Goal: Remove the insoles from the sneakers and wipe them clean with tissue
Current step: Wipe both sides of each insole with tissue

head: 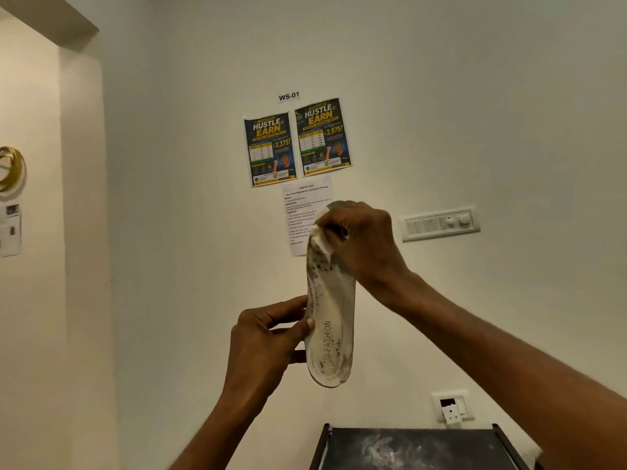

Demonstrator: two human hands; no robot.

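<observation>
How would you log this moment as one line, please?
step: wiping | left hand: holds insole upright | right hand: tissue on top end

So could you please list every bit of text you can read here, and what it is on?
"WS-01": wall label
"HUSTLE & EARN", "3,375!": left poster
"HUSTLE & EARN", "3,975!": right poster
"FASHION": insole
Printed sheet: body text too small to read

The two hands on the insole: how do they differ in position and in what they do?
The left hand pinches the insole at its left edge, low down near the word FASHION; the right hand is at the top end. The left hand's grip touches only the insole; the right hand presses a white tissue against it. The left hand comes from below, the right arm from the lower right. Both hands are bare and closed on something.
</observation>
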